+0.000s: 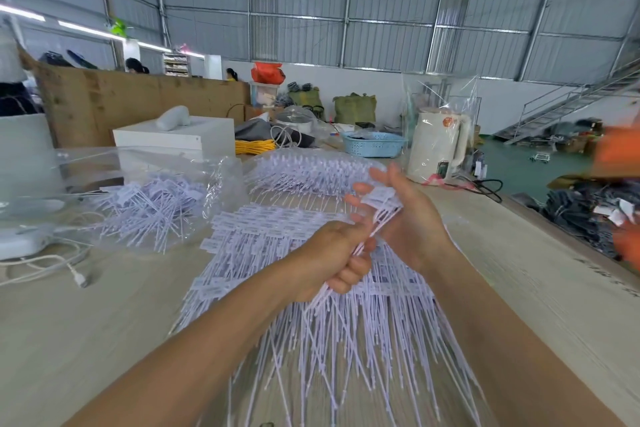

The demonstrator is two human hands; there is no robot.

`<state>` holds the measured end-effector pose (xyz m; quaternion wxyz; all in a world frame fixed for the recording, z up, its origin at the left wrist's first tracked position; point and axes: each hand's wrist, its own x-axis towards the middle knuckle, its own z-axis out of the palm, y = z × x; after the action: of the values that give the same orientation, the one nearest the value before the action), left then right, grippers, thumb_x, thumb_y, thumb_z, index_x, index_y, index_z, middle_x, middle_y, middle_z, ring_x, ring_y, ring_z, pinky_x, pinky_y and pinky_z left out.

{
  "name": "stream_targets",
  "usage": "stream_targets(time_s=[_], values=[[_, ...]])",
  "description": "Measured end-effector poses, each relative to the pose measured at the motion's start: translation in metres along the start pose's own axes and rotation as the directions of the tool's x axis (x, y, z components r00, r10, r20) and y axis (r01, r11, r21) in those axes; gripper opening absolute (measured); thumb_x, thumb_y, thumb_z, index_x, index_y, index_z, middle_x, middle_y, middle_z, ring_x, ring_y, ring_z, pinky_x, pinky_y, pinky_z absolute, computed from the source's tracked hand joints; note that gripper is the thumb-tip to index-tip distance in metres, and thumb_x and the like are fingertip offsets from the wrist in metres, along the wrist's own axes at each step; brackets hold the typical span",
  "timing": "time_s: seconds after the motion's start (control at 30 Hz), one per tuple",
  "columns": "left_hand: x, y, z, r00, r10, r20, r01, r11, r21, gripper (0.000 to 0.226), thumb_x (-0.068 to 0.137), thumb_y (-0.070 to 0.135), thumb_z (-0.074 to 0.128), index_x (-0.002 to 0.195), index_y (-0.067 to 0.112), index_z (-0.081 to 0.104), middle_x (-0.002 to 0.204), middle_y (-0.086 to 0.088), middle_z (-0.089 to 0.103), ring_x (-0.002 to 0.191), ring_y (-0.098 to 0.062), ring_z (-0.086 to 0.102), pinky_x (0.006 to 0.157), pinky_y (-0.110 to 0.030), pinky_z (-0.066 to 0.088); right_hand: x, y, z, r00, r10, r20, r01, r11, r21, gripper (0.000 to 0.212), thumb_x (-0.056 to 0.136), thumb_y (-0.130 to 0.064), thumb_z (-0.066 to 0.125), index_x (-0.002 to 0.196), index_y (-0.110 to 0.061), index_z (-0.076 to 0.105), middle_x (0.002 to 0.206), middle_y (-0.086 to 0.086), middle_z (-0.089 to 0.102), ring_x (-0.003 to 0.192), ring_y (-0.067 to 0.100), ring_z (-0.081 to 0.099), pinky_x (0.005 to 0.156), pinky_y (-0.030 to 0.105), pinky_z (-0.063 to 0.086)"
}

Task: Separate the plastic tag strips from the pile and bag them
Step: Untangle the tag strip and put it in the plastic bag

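- The pile (311,288) of thin white plastic tag strips fans across your pale wooden table (86,322), flat label ends away from you.
- A clear crinkled bag (156,191), left of the pile, holds loose strips.
- Your left hand (332,256) clenches round 1 bundle (377,215) of strip stems.
- Your right hand (398,215) pinches that bundle's label ends, fingers raised.

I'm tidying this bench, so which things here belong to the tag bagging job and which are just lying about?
Job: bunch of strips gripped by the left hand and right hand; pile; bag of loose strips.

Lying about: kettle, blue basket, yellow cable, white box, charger cable.
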<state>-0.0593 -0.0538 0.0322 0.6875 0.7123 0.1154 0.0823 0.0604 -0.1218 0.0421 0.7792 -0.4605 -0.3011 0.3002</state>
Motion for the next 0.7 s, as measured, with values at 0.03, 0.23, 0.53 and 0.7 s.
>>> stream_targets(time_s=[0.03,0.23,0.53,0.7], values=[[0.0,-0.001,0.001,1.0,0.023,0.014,-0.023,0.999,0.029,0.037,0.099,0.043,0.036,0.075,0.016,0.044,0.045,0.009,0.033,0.035,-0.004,0.022,0.034,-0.011,0.018,0.0,-0.001,0.002,1.0,0.003,0.017,-0.002,1.0,-0.018,0.04,0.084,-0.034,0.059,0.11,-0.004,0.06,0.111,0.02,0.066,0.091,0.034,0.068,0.073,0.039,0.057],[0.004,0.0,-0.001,0.99,0.13,-0.054,-0.118,0.977,0.179,0.032,0.1,0.034,0.037,0.077,0.015,0.047,0.044,0.012,0.039,0.035,-0.002,0.03,0.036,-0.011,0.025,0.003,-0.006,0.004,0.998,-0.058,0.025,0.063,0.936,-0.345,0.044,0.085,-0.055,0.049,0.096,-0.017,0.07,0.105,0.003,0.072,0.097,0.022,0.067,0.08,0.037,0.05],[0.006,-0.002,-0.009,0.924,0.327,-0.195,-0.168,0.809,0.563,0.024,0.101,0.03,0.036,0.083,0.019,0.048,0.061,0.006,0.043,0.033,0.001,0.038,0.037,-0.013,0.028,-0.007,0.007,0.008,0.98,-0.147,0.134,0.184,0.924,-0.335,0.017,0.09,-0.008,0.057,0.105,-0.006,0.064,0.085,0.014,0.067,0.068,0.021,0.064,0.068,0.034,0.053],[-0.002,-0.01,-0.02,0.92,0.262,-0.29,-0.114,0.891,0.44,0.035,0.102,0.026,0.035,0.075,0.021,0.056,0.058,0.001,0.044,0.033,-0.001,0.033,0.038,-0.015,0.028,0.0,0.008,0.014,0.991,-0.131,0.02,0.131,0.991,-0.016,0.022,0.089,0.012,0.043,0.097,0.002,0.06,0.082,0.015,0.07,0.076,0.026,0.071,0.07,0.034,0.059]])
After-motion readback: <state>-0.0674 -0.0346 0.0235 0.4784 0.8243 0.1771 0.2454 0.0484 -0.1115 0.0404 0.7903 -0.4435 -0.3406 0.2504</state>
